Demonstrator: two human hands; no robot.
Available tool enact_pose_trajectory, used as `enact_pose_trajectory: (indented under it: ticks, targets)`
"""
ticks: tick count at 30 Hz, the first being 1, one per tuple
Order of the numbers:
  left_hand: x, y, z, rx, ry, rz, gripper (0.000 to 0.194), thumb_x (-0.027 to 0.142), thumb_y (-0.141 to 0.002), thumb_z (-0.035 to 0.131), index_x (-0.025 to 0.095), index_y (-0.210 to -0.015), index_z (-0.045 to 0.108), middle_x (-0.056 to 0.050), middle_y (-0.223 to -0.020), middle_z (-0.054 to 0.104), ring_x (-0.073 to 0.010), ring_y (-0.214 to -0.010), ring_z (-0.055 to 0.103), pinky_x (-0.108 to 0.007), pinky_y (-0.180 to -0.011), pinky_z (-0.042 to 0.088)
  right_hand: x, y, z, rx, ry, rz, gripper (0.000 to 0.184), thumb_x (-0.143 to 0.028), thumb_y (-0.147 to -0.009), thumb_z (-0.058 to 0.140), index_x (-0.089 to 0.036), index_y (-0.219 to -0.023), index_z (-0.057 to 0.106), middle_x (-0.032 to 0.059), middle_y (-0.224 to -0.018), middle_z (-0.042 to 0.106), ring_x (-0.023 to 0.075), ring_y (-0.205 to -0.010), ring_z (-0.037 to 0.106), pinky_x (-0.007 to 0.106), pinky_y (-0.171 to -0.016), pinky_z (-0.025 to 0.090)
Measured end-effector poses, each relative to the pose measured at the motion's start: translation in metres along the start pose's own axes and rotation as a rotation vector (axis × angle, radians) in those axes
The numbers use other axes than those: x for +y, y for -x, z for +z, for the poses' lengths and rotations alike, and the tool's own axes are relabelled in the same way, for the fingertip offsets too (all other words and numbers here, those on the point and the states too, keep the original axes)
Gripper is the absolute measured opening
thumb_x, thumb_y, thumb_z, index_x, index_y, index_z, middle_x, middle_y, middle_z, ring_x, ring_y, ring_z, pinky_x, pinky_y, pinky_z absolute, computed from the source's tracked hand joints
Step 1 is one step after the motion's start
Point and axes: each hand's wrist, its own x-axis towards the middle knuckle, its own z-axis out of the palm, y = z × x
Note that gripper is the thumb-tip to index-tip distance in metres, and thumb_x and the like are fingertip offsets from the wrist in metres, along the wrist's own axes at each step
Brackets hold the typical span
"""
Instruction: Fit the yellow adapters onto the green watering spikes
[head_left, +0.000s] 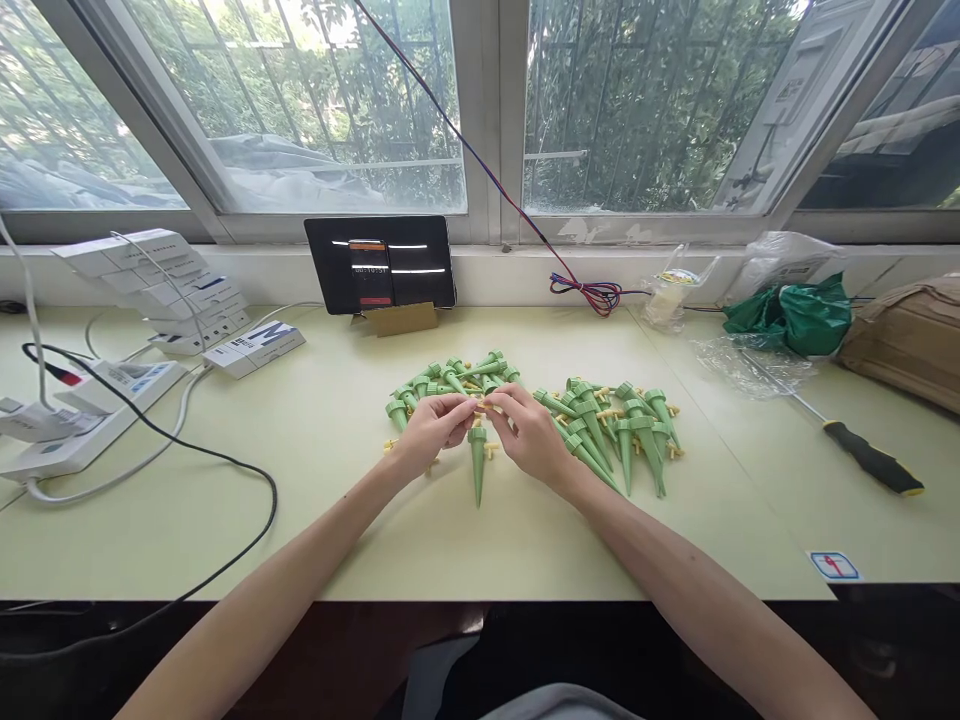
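My left hand [429, 430] and my right hand [534, 440] meet fingertip to fingertip above the table. Both are pinched on a small yellow plastic piece [482, 404], mostly covered by the fingers. Just below them a single green plant watering spike [478, 470] lies with its tip toward me and a yellow valve [491, 450] at its side. Behind my hands is a pile of green spikes [451, 375]. Another pile of spikes with yellow valves [615, 425] spreads to the right of my right hand.
A tablet [322, 265] leans near the window, propped by cardboard [405, 320]. To the left are white boxes [255, 348], a power strip [97, 420] and a black cable [274, 500]. On the right lie a screwdriver [870, 455], a green bag [810, 315] and a brown box [907, 335].
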Motion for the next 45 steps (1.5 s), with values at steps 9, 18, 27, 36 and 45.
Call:
enact_pose_trajectory:
  ticks: [9, 18, 27, 36, 45]
  targets:
    - [-0.002, 0.0, 0.0, -0.031, -0.094, 0.041, 0.032, 0.046, -0.085, 0.069, 0.015, -0.078, 0.066, 0.004, -0.058, 0.041, -0.0065, -0.049, 0.032, -0.022, -0.045, 0.022, 0.002, 0.004, -0.002, 0.015, -0.02, 0.018, 0.019, -0.027, -0.102, 0.045, -0.021, -0.105, 0.063, 0.0075, -0.1, 0.066, 0.0185, -0.088, 0.062, 0.028, -0.075, 0.049]
    - [0.0, 0.0, -0.006, 0.066, -0.521, 0.239, 0.029, 0.043, -0.089, 0.061, 0.015, -0.08, 0.067, 0.0, -0.067, 0.055, -0.0094, -0.055, 0.042, -0.023, -0.05, 0.034, 0.005, 0.002, -0.002, 0.036, -0.073, 0.005, 0.015, -0.025, -0.1, 0.048, -0.02, -0.101, 0.062, 0.0064, -0.094, 0.064, 0.0167, -0.076, 0.06, 0.027, -0.064, 0.048]
    - [-0.001, -0.001, -0.013, 0.003, -0.916, 0.332, 0.025, 0.038, -0.089, 0.06, 0.018, -0.078, 0.07, 0.0, -0.071, 0.054, -0.0114, -0.058, 0.045, -0.025, -0.057, 0.036, 0.006, -0.002, -0.002, 0.082, -0.063, 0.033, 0.013, -0.022, -0.098, 0.049, -0.02, -0.099, 0.062, 0.0064, -0.092, 0.064, 0.0168, -0.076, 0.06, 0.027, -0.062, 0.048]
    - [-0.007, 0.0, -0.019, -0.126, -1.01, 0.26, 0.025, 0.041, -0.086, 0.064, 0.017, -0.081, 0.066, 0.0, -0.076, 0.052, -0.0126, -0.061, 0.046, -0.027, -0.061, 0.036, 0.007, -0.002, -0.002, 0.112, -0.032, 0.077, 0.015, -0.022, -0.097, 0.048, -0.018, -0.099, 0.062, 0.0067, -0.095, 0.065, 0.0148, -0.068, 0.058, 0.027, -0.061, 0.047]
    - [-0.005, 0.0, -0.02, -0.096, -0.889, 0.26, 0.02, 0.037, -0.09, 0.058, 0.019, -0.087, 0.066, -0.001, -0.085, 0.048, -0.0107, -0.06, 0.042, -0.025, -0.058, 0.036, 0.008, -0.005, -0.004, 0.18, -0.019, 0.141, 0.014, -0.023, -0.096, 0.049, -0.018, -0.095, 0.061, 0.0053, -0.089, 0.066, 0.0151, -0.065, 0.057, 0.028, -0.064, 0.047]
